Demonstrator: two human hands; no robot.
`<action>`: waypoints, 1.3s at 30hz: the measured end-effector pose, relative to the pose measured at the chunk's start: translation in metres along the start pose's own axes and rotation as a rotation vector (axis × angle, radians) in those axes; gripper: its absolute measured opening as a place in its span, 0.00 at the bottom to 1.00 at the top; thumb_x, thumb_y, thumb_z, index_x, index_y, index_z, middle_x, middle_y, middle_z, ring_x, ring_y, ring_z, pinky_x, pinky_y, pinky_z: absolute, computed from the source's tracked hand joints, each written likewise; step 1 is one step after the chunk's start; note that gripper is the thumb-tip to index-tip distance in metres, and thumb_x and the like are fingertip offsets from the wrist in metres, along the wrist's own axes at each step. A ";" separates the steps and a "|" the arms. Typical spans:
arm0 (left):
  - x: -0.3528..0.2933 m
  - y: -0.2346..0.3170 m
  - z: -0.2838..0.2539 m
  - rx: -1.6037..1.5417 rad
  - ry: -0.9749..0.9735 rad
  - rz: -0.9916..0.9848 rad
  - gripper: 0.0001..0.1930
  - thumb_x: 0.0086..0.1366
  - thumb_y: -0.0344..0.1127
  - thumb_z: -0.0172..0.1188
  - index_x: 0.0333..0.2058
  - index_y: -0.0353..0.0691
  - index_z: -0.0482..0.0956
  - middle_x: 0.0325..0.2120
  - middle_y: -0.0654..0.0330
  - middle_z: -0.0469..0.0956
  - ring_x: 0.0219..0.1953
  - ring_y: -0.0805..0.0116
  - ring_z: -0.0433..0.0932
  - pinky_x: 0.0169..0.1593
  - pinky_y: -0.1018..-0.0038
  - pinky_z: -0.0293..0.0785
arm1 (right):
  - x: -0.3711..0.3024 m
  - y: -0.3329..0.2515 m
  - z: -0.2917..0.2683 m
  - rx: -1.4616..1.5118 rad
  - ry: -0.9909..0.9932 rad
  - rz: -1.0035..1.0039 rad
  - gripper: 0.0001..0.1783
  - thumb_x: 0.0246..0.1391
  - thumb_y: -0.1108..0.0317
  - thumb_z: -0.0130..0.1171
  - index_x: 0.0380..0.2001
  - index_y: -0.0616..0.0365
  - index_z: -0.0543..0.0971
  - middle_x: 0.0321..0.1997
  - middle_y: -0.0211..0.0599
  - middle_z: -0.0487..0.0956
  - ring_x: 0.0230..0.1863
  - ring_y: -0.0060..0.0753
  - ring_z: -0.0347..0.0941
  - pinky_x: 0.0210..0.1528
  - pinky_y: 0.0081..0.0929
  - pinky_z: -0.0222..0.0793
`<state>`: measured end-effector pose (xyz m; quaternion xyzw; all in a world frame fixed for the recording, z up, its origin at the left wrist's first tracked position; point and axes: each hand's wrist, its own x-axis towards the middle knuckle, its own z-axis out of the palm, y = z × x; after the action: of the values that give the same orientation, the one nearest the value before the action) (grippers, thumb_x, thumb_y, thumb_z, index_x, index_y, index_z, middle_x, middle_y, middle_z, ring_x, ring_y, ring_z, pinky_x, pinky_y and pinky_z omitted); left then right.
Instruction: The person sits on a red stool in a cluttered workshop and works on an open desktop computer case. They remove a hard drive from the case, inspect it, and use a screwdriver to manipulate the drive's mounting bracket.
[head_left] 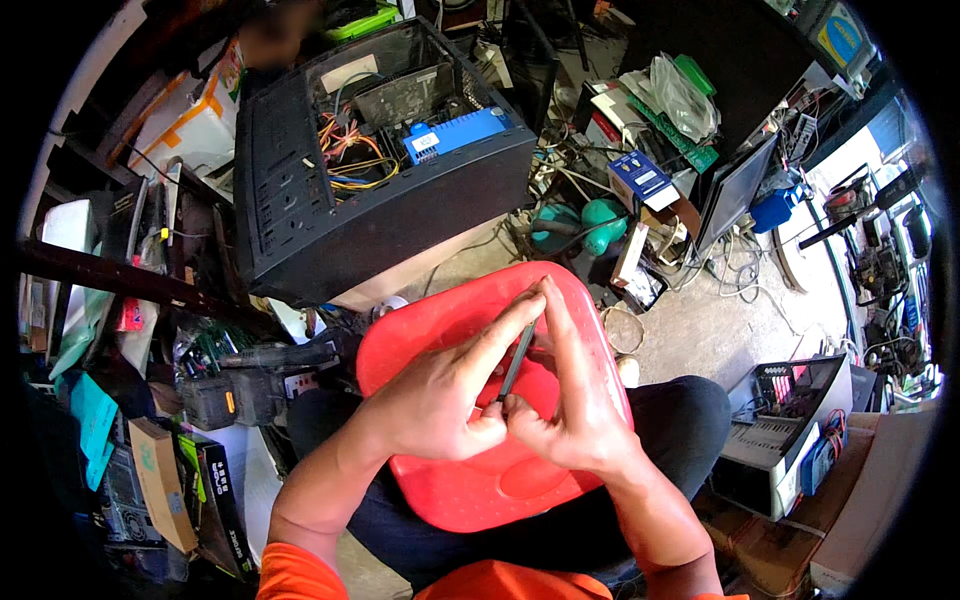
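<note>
Both my hands meet over a red plastic stool [455, 330] that rests between my legs. A thin, straight dark grey strip [516, 362] stretches from my fingertips down to my thumbs; its exact kind cannot be made out. My left hand [440, 395] grips it from the left, thumb at its near end. From the right, my right hand [575, 410] closes on the same strip, its curled thumb at that near end too. The fingertips of both hands touch at the far end and hide it.
Ahead stands an opened black computer case [390, 240] with loose cables and a blue part. A teal rounded object [603, 226], a blue box [643, 180] and a monitor [737, 190] lie beyond the stool. A black power tool [240, 385] sits left; another computer case [790, 430] stands right.
</note>
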<state>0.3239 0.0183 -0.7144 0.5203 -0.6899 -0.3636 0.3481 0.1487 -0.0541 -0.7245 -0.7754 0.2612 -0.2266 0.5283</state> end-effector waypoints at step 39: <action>0.007 0.000 0.003 -0.169 0.101 -0.013 0.42 0.47 0.18 0.55 0.64 0.35 0.54 0.62 0.48 0.61 0.58 0.57 0.70 0.53 0.68 0.76 | 0.005 0.006 0.005 0.140 0.107 -0.031 0.40 0.44 0.83 0.55 0.62 0.63 0.55 0.66 0.48 0.56 0.61 0.44 0.65 0.61 0.40 0.65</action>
<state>0.3196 0.0124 -0.7148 0.5112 -0.6350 -0.3958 0.4228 0.1549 -0.0558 -0.7314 -0.7273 0.2605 -0.2938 0.5629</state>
